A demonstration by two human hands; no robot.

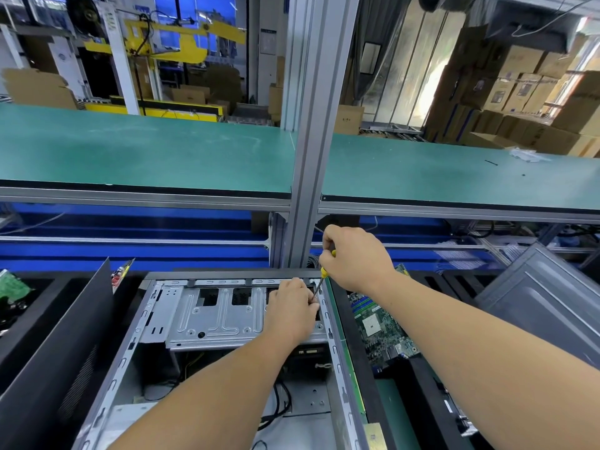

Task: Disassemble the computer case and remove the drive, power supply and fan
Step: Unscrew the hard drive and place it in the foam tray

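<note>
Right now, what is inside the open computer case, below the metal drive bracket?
Inside the computer case, below the drive bracket: black cables and the bare floor. The left forearm covers the middle.

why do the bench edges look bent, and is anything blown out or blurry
Head view: the wide-angle lens bows the green bench edges; daylight blows out the plastic curtain top right; the screwdriver tip is soft where the left hand meets it.
</note>
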